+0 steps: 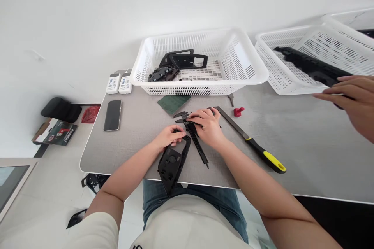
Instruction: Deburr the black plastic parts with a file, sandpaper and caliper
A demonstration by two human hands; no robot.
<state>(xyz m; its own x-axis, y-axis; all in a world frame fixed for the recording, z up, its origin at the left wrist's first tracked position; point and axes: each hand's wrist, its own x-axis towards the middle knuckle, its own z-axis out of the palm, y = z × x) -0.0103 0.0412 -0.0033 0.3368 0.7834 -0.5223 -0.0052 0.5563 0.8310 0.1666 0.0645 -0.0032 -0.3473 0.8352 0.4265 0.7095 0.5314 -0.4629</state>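
Observation:
My left hand (172, 137) is closed on the upper end of a black plastic part (172, 160), whose pointed lower end reaches over the table's front edge. To the right, my right hand (206, 124) has its fingers bent round a dark piece, mostly hidden under them. Beneath that hand lies a black caliper (198, 144), slanting down to the right with its jaws at the upper left. A file (233, 123) with a black and yellow handle rests right of my right hand.
A white basket (198, 88) with black parts stands behind my hands, a green sheet (173, 104) before it. A phone (112, 115) lies left. Right are a small red object (239, 111), another basket (277, 74) and another person's hand (353, 97) holding a long black part (312, 66).

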